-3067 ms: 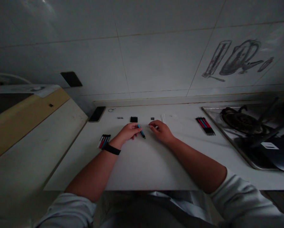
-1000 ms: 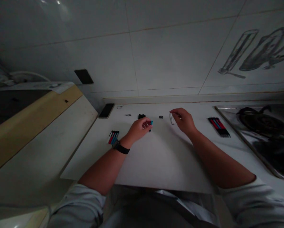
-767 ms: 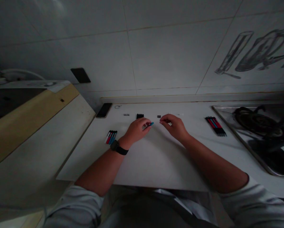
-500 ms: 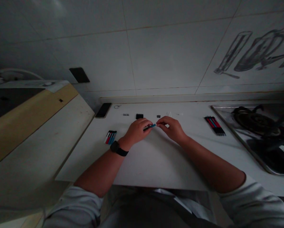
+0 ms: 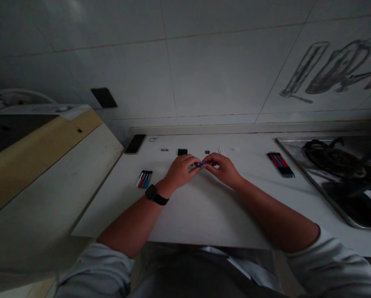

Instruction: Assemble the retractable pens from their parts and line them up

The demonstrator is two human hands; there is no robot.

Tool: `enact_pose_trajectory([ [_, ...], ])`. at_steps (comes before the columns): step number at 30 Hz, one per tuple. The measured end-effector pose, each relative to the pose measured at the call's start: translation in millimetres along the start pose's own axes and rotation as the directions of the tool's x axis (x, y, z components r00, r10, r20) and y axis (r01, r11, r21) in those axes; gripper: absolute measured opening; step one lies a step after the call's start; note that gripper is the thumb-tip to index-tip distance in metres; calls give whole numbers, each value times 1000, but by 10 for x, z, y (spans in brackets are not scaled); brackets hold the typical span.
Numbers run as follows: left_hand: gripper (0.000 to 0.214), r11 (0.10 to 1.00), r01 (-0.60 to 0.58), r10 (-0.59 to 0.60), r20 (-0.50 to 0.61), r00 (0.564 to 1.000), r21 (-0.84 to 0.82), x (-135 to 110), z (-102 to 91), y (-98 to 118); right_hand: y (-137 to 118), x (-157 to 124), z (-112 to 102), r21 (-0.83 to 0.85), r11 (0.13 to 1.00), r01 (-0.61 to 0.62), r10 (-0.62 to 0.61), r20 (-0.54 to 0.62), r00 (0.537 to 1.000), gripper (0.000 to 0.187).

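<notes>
My left hand (image 5: 181, 170) is closed round a blue pen barrel (image 5: 200, 164), which points right. My right hand (image 5: 223, 167) pinches at the barrel's right end; what its fingertips hold is too small to make out. Both hands meet just above the white counter (image 5: 204, 207). Behind them lie a row of black caps (image 5: 182, 152), a few tiny dark parts (image 5: 207, 152) and thin white rods (image 5: 220, 149).
A bundle of red, blue and black pens (image 5: 144, 179) lies left of my left wrist. Another pen bundle (image 5: 278, 164) lies at the right near the gas hob (image 5: 337, 165). A dark phone (image 5: 135, 143) rests at the back left beside a small row of springs (image 5: 164, 150).
My right hand reached back to the white rods, then came forward to the end of the blue barrel. My left hand has kept hold of the barrel, turning it to point right.
</notes>
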State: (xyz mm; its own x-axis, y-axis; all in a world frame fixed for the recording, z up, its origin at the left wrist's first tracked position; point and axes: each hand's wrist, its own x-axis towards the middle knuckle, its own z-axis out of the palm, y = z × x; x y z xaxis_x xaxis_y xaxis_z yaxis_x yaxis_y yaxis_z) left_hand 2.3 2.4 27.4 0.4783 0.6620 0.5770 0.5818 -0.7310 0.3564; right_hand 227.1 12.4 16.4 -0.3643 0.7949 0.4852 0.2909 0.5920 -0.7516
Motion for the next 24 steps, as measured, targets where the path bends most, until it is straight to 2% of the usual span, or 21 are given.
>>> enact_pose_trajectory([
  [4, 23, 1000, 6, -6, -51, 999, 4, -3, -15, -7, 17, 30, -64, 77, 994, -79, 88, -116, 989, 29],
  [7, 19, 998, 56, -52, -99, 994, 36, 8, -63, -86, 56, 68, -143, 172, 975, -141, 170, -164, 972, 32],
  [9, 16, 988, 131, -119, -132, 984, 81, 11, -118, -189, 72, 83, -176, 236, 952, -193, 223, -106, 969, 34],
  [11, 19, 957, 237, -209, -173, 963, 165, -1, -189, -325, 77, 79, -180, 257, 934, -248, 257, 0, 967, 35],
  [13, 28, 889, 357, -305, -210, 929, 287, -36, -260, -478, 70, 57, -159, 190, 940, -282, 262, 122, 957, 30],
  [16, 47, 754, 505, -459, -214, 862, 419, -121, -325, -700, 45, 12, -114, -41, 957, -287, 286, 289, 914, 19],
  [20, 54, 667, 540, -547, -154, 823, 514, -221, -292, -925, -9, -20, -88, -312, 918, -245, 364, 413, 835, 11],
  [24, 56, 630, 548, -588, -122, 799, 550, -247, -203, -1054, -59, -23, -98, -430, 882, -191, 392, 446, 805, 11],
])
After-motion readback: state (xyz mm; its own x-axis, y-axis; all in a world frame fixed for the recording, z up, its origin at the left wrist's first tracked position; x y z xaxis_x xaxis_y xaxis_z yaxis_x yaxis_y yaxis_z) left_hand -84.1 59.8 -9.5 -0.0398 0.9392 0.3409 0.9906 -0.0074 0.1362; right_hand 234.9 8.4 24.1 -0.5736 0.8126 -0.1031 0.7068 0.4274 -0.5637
